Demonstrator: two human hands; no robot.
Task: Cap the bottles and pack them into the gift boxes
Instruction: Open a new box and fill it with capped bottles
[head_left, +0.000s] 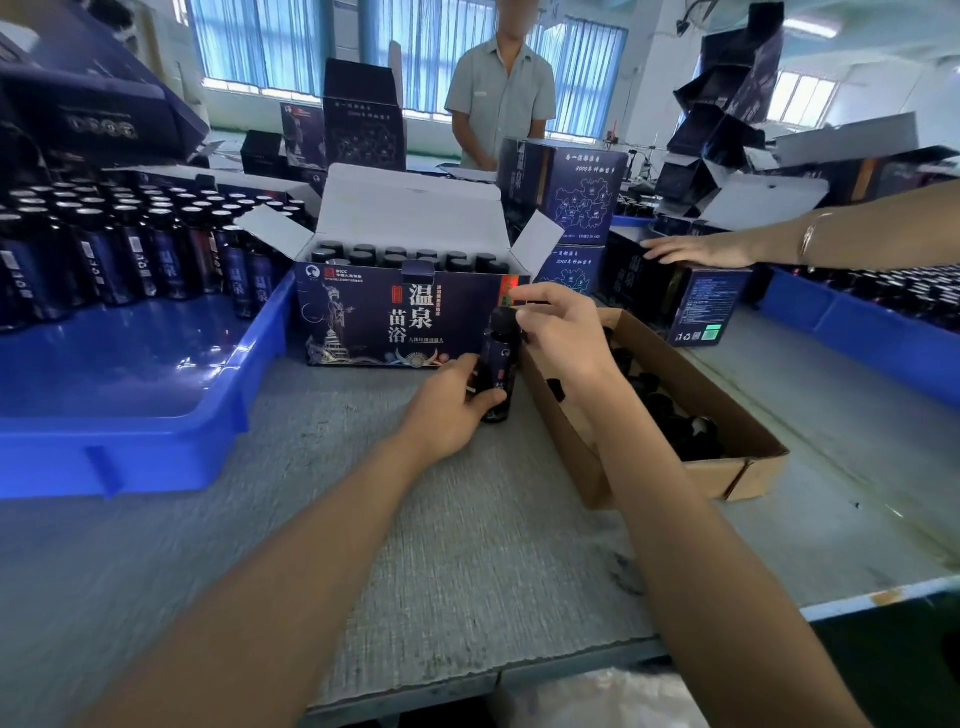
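Work surface: grey table (467, 545) with a woven-looking top and a pale edge at the near right.

Task items
- Bottle (498, 364) – dark, labelled, upright on the table just in front of the gift box, between both hands.
- Left hand (447, 410) – fingers and thumb wrapped round the bottle's lower body.
- Right hand (561, 332) – fingertips closed on the black cap (503, 319) at the bottle's top; whether the cap is fully seated cannot be told through the blur.
- Gift box (395, 322) – dark printed front, white flaps open and its top lid standing up; rows of capped bottles stand inside.
- Cardboard tray (753, 473) – to the right of the bottle, holding loose black caps (665, 405).

Surroundings
- Blue bin (130, 452) at left, with many standing bottles (104, 249) crowded at its far end.
- Second blue bin (857, 332) at far right, also holding dark bottles.
- Closed box (696, 306) behind the cardboard tray, with another person's hand (691, 252) lying flat on its top.
- Stacked boxes (566, 187) behind the gift box; a heap of open boxes (727, 119) at upper right.
- Standing person (501, 98) in a pale short-sleeved shirt across the table.
- Windows with blue vertical blinds (249, 41) along the far wall.
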